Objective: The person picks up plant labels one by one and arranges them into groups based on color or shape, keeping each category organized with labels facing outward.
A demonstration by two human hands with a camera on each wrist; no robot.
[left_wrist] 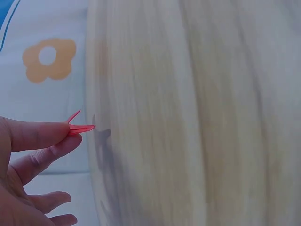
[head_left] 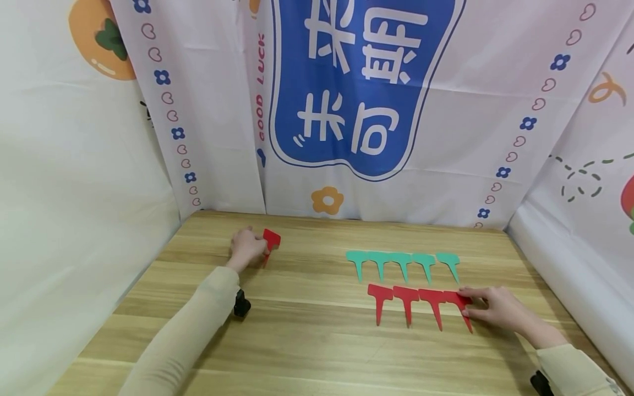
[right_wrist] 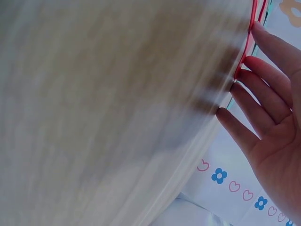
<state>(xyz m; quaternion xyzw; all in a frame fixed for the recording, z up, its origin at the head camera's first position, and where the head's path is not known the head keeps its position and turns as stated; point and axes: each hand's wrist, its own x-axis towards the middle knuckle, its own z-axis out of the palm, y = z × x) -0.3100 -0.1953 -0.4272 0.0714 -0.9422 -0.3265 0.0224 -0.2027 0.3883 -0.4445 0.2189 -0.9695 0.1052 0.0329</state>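
Note:
My left hand point(head_left: 246, 246) pinches a red T-shaped plant label point(head_left: 272, 237) between thumb and fingers at the table's far left. In the left wrist view that label point(left_wrist: 83, 128) shows edge-on, and the other fingers are spread loosely. My right hand point(head_left: 502, 309) touches the right-hand red plant label point(head_left: 462, 301) of a row, with fingertips at its head and stem. In the right wrist view, the fingers of this hand point(right_wrist: 277, 103) reach out nearly straight to the red edge. More red plant labels point(head_left: 406, 295) lie to its left, heads side by side and stems toward me.
Behind the red row runs a row of several green plant labels point(head_left: 423, 259), the right-hand one slightly apart. The wooden table point(head_left: 307, 352) meets a printed white cloth point(head_left: 223, 181) at the back and cloth at both sides. Black wrist cameras point(head_left: 241, 303) sit at the sleeves.

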